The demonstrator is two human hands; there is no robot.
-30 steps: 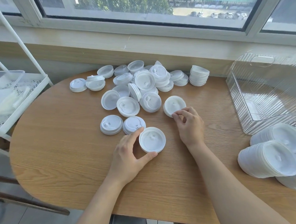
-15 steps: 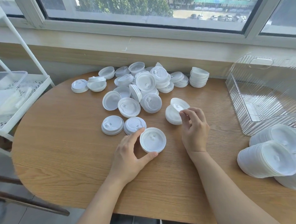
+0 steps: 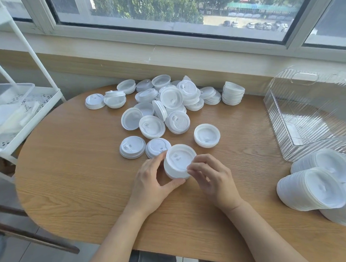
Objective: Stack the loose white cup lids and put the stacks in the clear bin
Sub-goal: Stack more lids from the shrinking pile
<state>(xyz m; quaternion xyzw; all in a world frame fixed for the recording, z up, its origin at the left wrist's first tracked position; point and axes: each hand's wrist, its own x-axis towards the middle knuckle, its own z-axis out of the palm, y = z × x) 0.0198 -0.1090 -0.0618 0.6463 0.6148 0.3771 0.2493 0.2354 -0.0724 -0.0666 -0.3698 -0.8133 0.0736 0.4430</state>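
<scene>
Holding a short stack of lids (image 3: pixel 179 163) between both hands, the person leans over the wooden table (image 3: pixel 71 163); the left hand (image 3: pixel 152 182) curls round the stack's near-left side, thumb under its front edge, while the right hand (image 3: pixel 211 178) pinches the top lid's rim at the right with fingertips bent; the two hands sit close together, both gripping that one stack, which stands just above the tabletop near the front middle. Beyond it lies the loose pile of lids (image 3: pixel 163 105), spread across the far middle of the table, some flat, some tilted on edge, some already nested a few deep; a single small stack (image 3: pixel 207 135) sits apart to the right of the pile, and a taller neat stack (image 3: pixel 233 93) stands at the pile's far right end by the wall. The clear bin (image 3: pixel 305 114) rests at the right side of the table, ribbed walls, a handle cut-out at the back; I cannot tell for sure what lies on its floor. Long finished stacks (image 3: pixel 315 186) lie on their sides in front of the bin, at the table's right edge; a white wire rack (image 3: pixel 20 108) stands at the left, beside the table.
</scene>
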